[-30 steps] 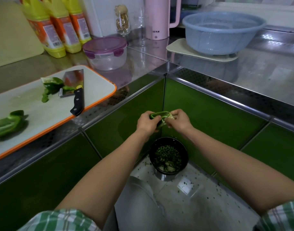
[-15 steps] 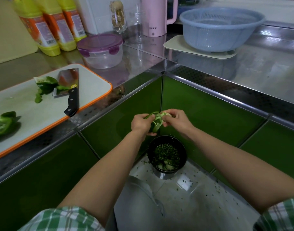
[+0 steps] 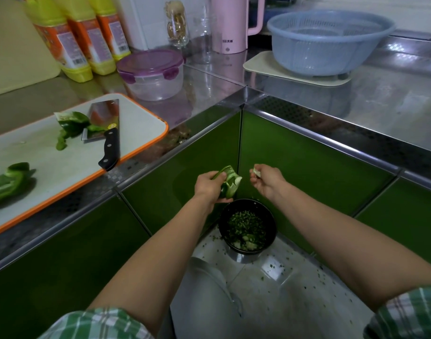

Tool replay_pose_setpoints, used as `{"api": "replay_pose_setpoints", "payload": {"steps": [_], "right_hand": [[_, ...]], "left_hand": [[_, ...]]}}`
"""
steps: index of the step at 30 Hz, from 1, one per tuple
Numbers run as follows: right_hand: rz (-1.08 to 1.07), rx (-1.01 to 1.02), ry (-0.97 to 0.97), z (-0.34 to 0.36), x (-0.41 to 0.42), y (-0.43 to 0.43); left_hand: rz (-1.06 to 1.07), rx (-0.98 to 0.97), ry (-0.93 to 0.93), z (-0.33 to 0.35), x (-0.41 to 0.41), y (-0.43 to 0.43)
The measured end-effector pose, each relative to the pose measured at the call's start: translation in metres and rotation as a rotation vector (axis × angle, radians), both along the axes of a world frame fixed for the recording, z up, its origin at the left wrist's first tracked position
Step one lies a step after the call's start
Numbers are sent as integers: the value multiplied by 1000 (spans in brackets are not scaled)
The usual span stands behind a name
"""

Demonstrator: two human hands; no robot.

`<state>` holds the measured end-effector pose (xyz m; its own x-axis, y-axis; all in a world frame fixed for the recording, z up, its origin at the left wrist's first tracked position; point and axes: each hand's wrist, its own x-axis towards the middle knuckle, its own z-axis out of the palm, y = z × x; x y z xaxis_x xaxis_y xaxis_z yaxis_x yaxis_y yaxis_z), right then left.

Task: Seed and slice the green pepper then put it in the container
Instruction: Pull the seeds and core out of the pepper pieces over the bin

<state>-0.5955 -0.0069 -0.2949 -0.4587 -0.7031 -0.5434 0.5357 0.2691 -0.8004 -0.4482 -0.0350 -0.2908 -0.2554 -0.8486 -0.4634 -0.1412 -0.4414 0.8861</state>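
Above the black bin [image 3: 273,226] on the floor, at the corner of the green cabinets, your left hand [image 3: 209,185] grips a green pepper piece [image 3: 230,182]; its fingers curl round the outer skin and the pale inner side faces right. Your right hand [image 3: 268,179] is near it, clear of the pepper; its fingertips pinch a small pale scrap of pith [image 3: 257,172].

Handling, judged: the piece looks light and thin-walled; stiff enough to keep its shape, yet likely to crack if you squeeze or fold it; the waxy skin may be slick, the cut inside damp. Take hold on the skin side, along the edges; leave the ribs open for plucking.

Seeding looks under way; this piece is not yet sliced.

Two more pepper pieces lie on the orange-rimmed cutting board [image 3: 141,123]; one [image 3: 71,123] touches the cleaver [image 3: 104,118], the other [image 3: 9,179] sits at the far left. A purple-lidded container [image 3: 153,74] stands behind the board, lid on.
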Motion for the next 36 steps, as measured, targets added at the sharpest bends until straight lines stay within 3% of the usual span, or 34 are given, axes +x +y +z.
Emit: {"api": "replay_pose_setpoints", "payload": {"steps": [3, 10, 16, 21, 26, 30, 36], "right_hand": [[102, 48, 206, 1, -5, 2], [406, 202, 483, 0, -1, 6], [582, 234, 293, 4, 8, 6], [581, 301, 352, 4, 7, 4], [537, 232, 355, 5, 7, 3], [549, 122, 369, 6, 3, 10], [656, 11, 531, 7, -4, 18]], "left_hand": [[9, -23, 10, -4, 4, -4], [-77, -77, 8, -6, -5, -5], [-211, -320, -195, -9, -15, 3], [-283, -514, -329, -7, -16, 6], [-344, -682, -405, -3, -14, 9], [-296, -680, -452, 0, -12, 7], [-216, -344, -212, 9, -9, 3]]}}
